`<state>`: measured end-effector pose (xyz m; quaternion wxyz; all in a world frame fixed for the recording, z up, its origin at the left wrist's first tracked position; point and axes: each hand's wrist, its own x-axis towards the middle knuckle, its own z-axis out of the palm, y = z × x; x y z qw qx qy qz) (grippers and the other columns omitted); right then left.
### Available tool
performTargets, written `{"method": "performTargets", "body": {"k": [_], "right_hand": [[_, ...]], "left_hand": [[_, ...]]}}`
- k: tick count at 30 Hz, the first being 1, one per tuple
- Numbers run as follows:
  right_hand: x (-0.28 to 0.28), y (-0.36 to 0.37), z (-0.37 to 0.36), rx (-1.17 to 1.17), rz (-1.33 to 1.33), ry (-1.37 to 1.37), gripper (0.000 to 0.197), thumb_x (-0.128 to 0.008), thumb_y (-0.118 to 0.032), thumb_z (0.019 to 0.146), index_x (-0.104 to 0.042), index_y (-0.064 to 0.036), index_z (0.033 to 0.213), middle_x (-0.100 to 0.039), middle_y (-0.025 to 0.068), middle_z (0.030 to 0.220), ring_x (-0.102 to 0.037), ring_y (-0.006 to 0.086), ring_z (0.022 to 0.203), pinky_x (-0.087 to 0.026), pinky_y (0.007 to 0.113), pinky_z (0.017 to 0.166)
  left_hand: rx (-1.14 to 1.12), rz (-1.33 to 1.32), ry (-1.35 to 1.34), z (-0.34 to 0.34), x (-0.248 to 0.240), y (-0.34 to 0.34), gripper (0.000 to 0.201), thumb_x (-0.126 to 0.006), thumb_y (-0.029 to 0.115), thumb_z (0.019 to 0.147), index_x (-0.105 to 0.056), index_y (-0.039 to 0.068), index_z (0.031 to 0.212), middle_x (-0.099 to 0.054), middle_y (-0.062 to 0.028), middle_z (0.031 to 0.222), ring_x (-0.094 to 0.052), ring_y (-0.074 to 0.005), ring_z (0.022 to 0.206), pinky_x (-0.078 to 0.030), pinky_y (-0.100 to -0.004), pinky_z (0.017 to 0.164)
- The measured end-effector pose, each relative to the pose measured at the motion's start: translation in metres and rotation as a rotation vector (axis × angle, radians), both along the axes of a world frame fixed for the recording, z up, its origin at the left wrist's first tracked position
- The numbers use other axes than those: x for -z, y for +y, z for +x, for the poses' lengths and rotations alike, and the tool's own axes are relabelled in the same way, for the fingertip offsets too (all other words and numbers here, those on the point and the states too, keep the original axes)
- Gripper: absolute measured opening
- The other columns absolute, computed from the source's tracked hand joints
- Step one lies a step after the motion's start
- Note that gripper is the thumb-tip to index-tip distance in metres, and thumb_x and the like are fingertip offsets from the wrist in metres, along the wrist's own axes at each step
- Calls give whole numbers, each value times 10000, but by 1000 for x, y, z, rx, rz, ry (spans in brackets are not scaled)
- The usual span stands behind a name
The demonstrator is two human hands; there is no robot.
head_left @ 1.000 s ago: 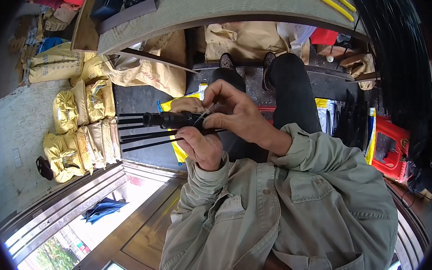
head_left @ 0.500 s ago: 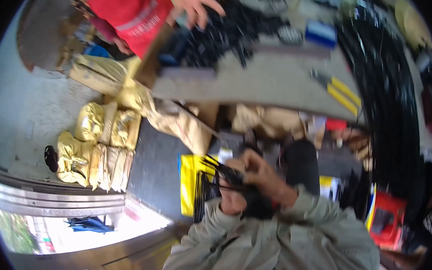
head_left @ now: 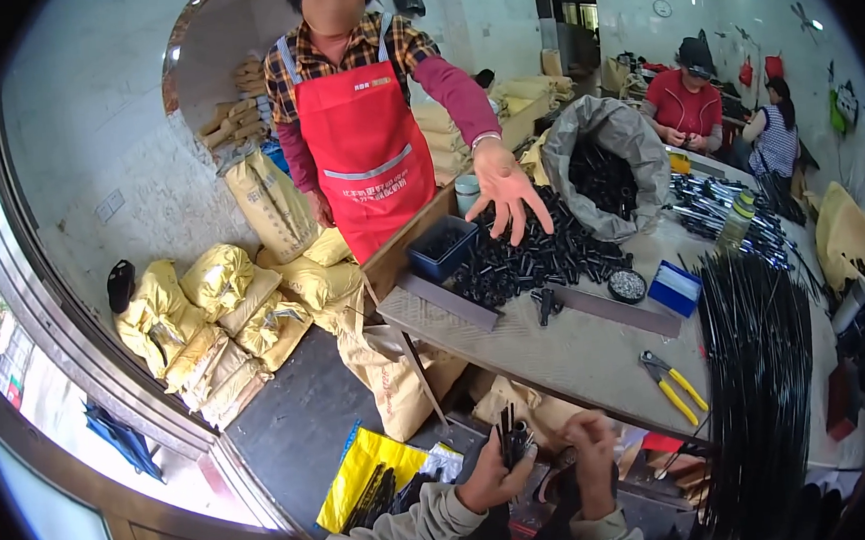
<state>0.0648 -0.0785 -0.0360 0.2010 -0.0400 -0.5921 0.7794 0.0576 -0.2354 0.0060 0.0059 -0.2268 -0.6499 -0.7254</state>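
At the lower middle, below the worktable's edge, my left hand (head_left: pixel 489 479) is closed around a few short black rods (head_left: pixel 510 431) that stick up past its fingers. Just right of it, my right hand (head_left: pixel 594 451) is raised with its fingers curled together. Whatever it may hold is hidden. A small gap separates the two hands. Left of my left forearm, a bright yellow bag (head_left: pixel 340 471) lies low down with several black rods (head_left: pixel 372 497) on it.
Small black parts (head_left: pixel 542 262) are heaped on the worktable (head_left: pixel 518 339), beside yellow-handled pliers (head_left: pixel 675 389), a blue-and-white box (head_left: pixel 675 288) and long black rods (head_left: pixel 757 368). Across it, a person in a red apron (head_left: pixel 370 164) holds an open hand (head_left: pixel 509 189) over the heap. Sacks (head_left: pixel 217 275) stand left.
My view has tilted up, bringing the whole room in. My hands were together on the black rods; now my right hand is apart from my left, which still holds them.
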Motion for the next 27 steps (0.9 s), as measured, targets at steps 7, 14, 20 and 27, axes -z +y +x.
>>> {"method": "performTargets", "body": {"k": [7,14,20,27], "right_hand": [[-4,71,-41,681,618,102,80,-548,-11,807,-510,-20,877,-500,65,779,-495,172,701,-408,280,648],[-8,69,-52,772,1215,-85,131,-602,-46,745,-489,-36,809,-470,126,779,-480,321,760,-392,397,660],[-5,71,-51,734,1262,-83,146,-619,-71,734,-481,-43,774,-478,116,782,-478,317,785,-386,405,672],[-7,68,-50,726,1249,-121,142,-622,-75,732,-487,-45,763,-480,112,784,-477,312,784,-388,398,675]], "left_hand": [[8,-229,169,-18,33,-5,361,-584,38,812,-381,-13,1106,-527,-81,741,-491,-121,660,-417,-284,567],[-11,-223,149,-22,38,-7,336,-605,50,791,-391,-13,1043,-549,-118,735,-516,-167,618,-416,-309,545],[-31,-215,145,-23,36,-6,345,-610,53,779,-392,-13,1038,-543,-114,722,-522,-181,601,-417,-316,537],[-58,-254,131,-24,47,-10,373,-605,51,775,-384,-12,1069,-533,-108,707,-520,-185,592,-414,-317,527]]}}
